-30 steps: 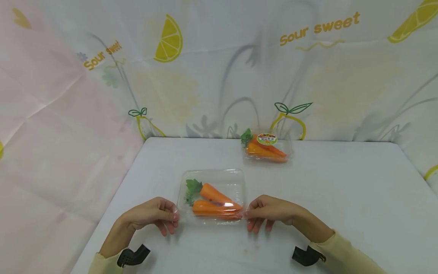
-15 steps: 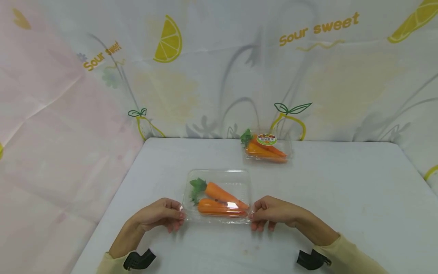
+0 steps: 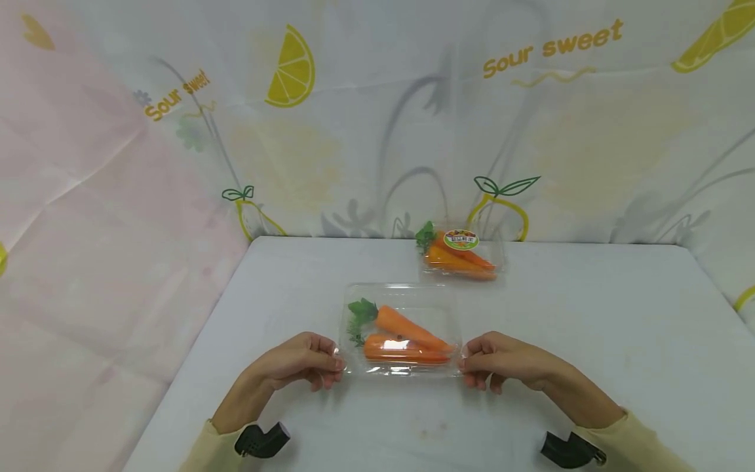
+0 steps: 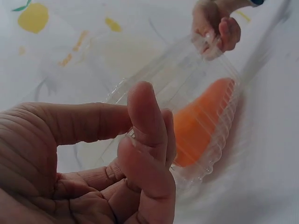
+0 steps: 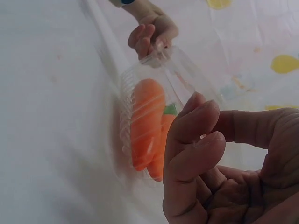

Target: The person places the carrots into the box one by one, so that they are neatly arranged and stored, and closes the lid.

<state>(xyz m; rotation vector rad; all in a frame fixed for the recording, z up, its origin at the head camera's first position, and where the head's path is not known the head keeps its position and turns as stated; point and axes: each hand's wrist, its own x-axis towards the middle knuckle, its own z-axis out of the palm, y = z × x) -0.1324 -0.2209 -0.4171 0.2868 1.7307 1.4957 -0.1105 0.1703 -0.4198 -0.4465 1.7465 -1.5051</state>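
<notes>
A clear plastic box (image 3: pixel 421 298) with orange carrots (image 3: pixel 407 351) and green leafy tops (image 3: pixel 361 313) inside is held between both hands over the white table. My left hand (image 3: pixel 303 360) pinches its near left corner between thumb and fingers. At the near right corner my right hand (image 3: pixel 507 360) pinches the rim the same way. In the left wrist view, one carrot (image 4: pixel 201 126) shows through the ribbed wall, with the other hand at the far end. The right wrist view shows the carrots (image 5: pixel 147 121) through the side of the box.
Farther back stands a second clear box (image 3: pixel 498 252) of carrots, with an oval label (image 3: pixel 461 240) on its lid. The white table (image 3: pixel 590 308) meets a printed cloth backdrop (image 3: pixel 366 144) along its back edge. Both wrists carry black mounts (image 3: pixel 262 440).
Both hands have moved to the right together, carrying the near box of carrots with them, and slightly away from the person. The labelled box at the back stays put.
</notes>
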